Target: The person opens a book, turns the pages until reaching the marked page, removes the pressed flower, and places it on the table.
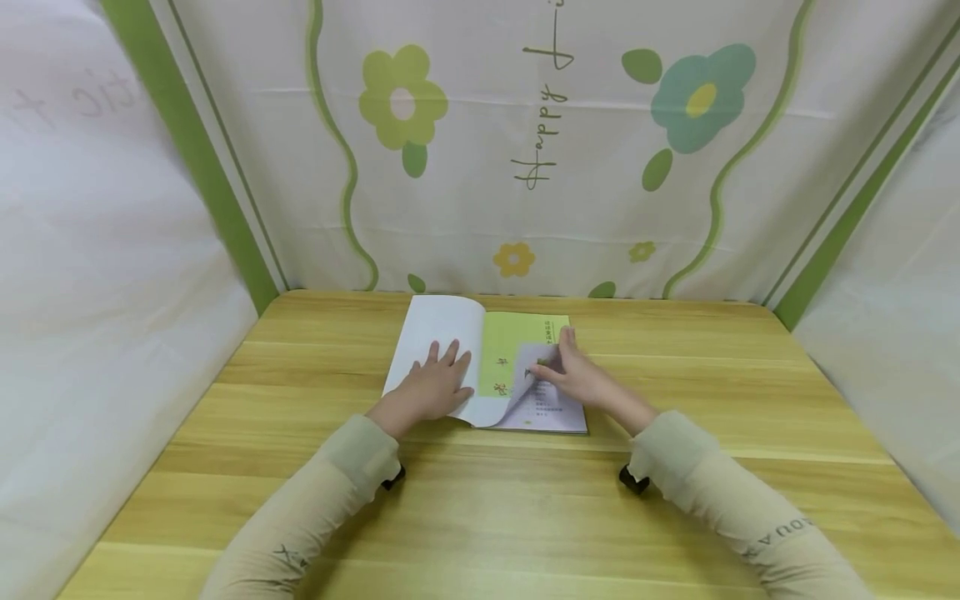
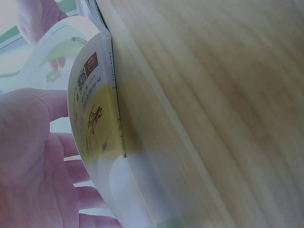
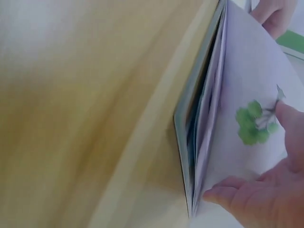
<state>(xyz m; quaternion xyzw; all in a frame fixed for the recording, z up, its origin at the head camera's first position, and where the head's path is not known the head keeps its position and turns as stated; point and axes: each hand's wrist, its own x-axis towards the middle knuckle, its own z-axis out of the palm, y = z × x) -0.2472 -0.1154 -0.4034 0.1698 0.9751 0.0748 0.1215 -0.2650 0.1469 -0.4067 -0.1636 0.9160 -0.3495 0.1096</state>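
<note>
An open book [image 1: 547, 419] lies near the back of the table, its white left side [image 1: 442, 317] bowed upward. My left hand [image 1: 433, 390] rests on that white side with its fingers spread. Seen in the left wrist view, the bent cover [image 2: 95, 114] shows a yellow picture and a square code on its outer face. Over on the right half, a lifted page curls beside a yellow-green page [image 1: 510, 329]. My right hand [image 1: 581, 375] touches that half at its right edge, thumb and fingers apart. A lilac page [image 3: 256, 61] with green leaves lies under the thumb in the right wrist view.
The book lies on a wood-grain table [image 1: 495, 517]. A white cloth [image 1: 480, 192] with printed flowers hangs behind the table's back edge, and pale cloth walls [image 1: 90, 275] stand at both sides. Dark wrist cameras [image 1: 633, 479] sit below the sleeve cuffs.
</note>
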